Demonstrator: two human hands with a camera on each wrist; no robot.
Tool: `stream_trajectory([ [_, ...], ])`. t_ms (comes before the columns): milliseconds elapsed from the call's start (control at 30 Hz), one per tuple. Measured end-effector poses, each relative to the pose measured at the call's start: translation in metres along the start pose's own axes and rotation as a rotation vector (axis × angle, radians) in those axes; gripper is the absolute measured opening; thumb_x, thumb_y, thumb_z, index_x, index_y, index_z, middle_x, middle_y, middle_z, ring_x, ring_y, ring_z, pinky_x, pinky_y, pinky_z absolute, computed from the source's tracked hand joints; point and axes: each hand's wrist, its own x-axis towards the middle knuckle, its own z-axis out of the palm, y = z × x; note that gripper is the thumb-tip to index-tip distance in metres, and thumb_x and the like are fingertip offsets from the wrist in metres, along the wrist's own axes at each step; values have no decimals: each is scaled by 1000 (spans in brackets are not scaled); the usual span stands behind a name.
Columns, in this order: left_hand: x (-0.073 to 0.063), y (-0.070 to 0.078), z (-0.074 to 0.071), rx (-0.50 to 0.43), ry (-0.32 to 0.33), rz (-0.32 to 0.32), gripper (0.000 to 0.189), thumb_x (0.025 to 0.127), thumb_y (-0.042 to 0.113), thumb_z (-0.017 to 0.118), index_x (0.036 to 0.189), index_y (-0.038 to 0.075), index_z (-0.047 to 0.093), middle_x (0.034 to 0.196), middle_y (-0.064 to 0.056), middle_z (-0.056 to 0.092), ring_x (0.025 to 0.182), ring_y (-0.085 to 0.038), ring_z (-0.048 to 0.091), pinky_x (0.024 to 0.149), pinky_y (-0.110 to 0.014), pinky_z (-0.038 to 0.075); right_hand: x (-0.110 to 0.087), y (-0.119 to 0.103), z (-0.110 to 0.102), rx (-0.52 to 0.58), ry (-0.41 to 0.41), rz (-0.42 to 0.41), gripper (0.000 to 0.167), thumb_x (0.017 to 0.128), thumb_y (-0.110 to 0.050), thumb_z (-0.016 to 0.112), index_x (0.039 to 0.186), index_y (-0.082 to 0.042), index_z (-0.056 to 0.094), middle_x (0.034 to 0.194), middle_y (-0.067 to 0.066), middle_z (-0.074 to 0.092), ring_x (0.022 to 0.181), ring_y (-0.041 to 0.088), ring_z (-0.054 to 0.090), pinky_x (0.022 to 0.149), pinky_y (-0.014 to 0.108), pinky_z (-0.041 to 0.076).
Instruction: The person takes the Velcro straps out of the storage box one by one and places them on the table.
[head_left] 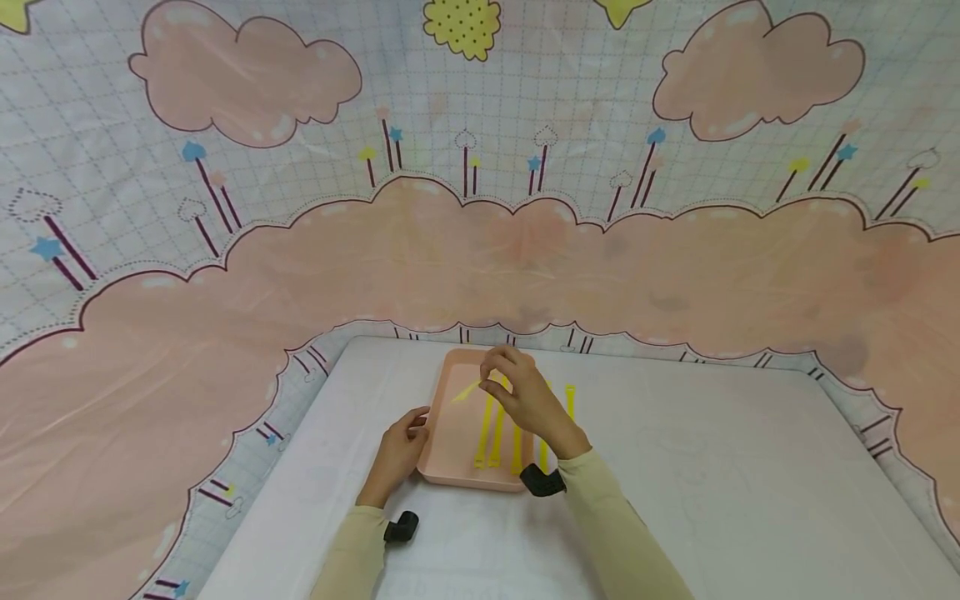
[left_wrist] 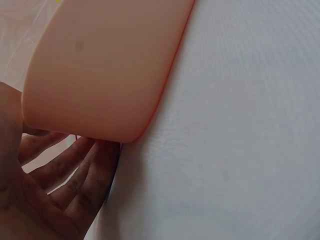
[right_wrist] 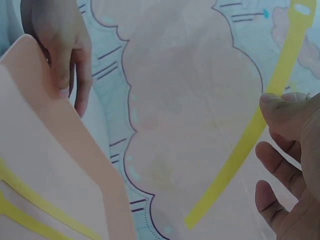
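Right hand (head_left: pixel 521 396) aloft, and it had one: thumb and finger pinched a flat, yellow, plastic-looking strip (right_wrist: pixel 234 157) around mid-length, its plain tail running out leftward past the fingertips! That strip looked very light, thin and bendy, perhaps a little slick; a pinch near the broader, slotted head would likely have steadied it best, with the long tail prone to flop. Just below the hand sat a pale pink, shallow, rectangular tray (head_left: pixel 450 450), matching yellow strips (head_left: pixel 483 433) lying close together inside, so neighbours could easily have snagged. Its raised rim was the one obstacle. Past that, to the hand's right, further loose yellow strips (head_left: pixel 571 404) lay on the smooth white tabletop (head_left: pixel 750 483). Across to its left, the left hand (head_left: pixel 401 450) rested loosely bent, thumb tip at the tray's edge; farthest off spread a peach, cloud-printed cloth (head_left: pixel 525 275).
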Motion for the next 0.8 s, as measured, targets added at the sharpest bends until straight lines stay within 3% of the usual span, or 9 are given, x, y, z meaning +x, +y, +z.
stream_trajectory([
  [233,-1,2,0,-5,-3,-1,40,95,8,56,135,9,58,123,-19,65,110,-32,65,92,-47,54,-8,3,-7,73,8,143,12,92,-10,67,95,-13,56,111,5,55,102,24,56,81,47,51],
  [567,-1,2,0,2,-1,-4,40,96,9,56,136,10,58,123,-19,65,110,-33,65,92,-48,53,-18,11,-16,86,60,182,11,93,-13,65,94,-10,54,105,8,58,95,29,56,78,45,49],
  [800,-1,1,0,-5,-2,6,39,96,9,56,136,9,58,122,-19,65,110,-33,65,91,-48,53,-27,19,-29,86,105,228,11,93,-10,65,96,-10,55,100,6,58,93,23,55,77,41,48],
])
